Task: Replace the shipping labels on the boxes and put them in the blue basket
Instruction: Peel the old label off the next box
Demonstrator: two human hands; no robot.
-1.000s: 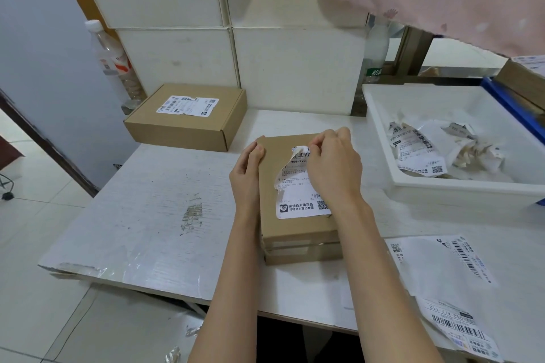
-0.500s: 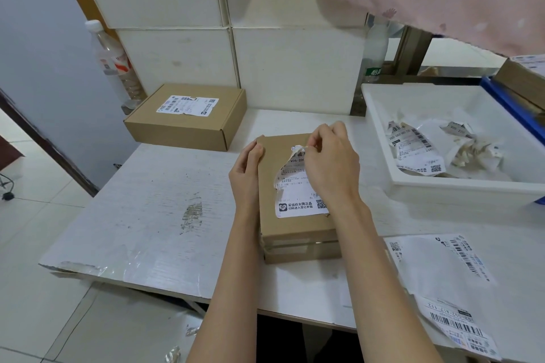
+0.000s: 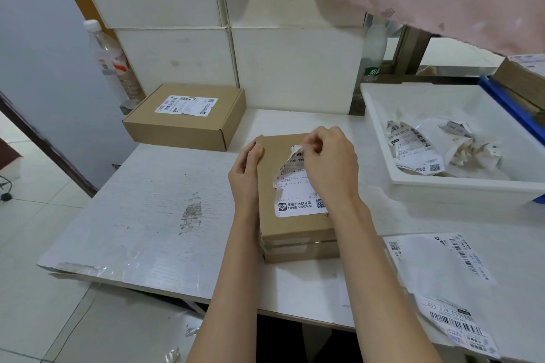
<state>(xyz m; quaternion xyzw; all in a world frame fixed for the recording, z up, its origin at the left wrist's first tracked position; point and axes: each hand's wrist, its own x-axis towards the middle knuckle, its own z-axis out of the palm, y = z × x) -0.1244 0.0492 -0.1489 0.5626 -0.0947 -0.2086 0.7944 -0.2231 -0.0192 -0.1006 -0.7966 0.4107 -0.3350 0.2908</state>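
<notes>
**Two hands, one label half peeled**

Two hands work on the near box [image 3: 295,224]. The right hand [image 3: 330,165] pinches the torn far edge of the old label [image 3: 296,186] between thumb and forefinger, its other fingers curled in. The left hand [image 3: 244,174] rests against the left side of the box, fingers straight and close together, steadying it. The far part of the label is lifted and ragged; the near part, with its printed strip and code, lies flat on the lid.

The box sits at the middle of the table [image 3: 147,215]. A second box [image 3: 188,124], label intact, stands far left against the wall. A white tray [image 3: 442,186] at the right holds crumpled scraps [image 3: 418,150] of labels. Behind the tray, a blue edge [image 3: 513,109] at far right is probably the basket; little of it shows. Fresh labels [image 3: 451,268] lie near right on the table.

Step in hand, as judged: stripping the old label, first of three for this box. The next move calls for a slow, low pull toward the near edge, with the left hand pressing firmly, since the paper looks prone to tearing again.
</notes>
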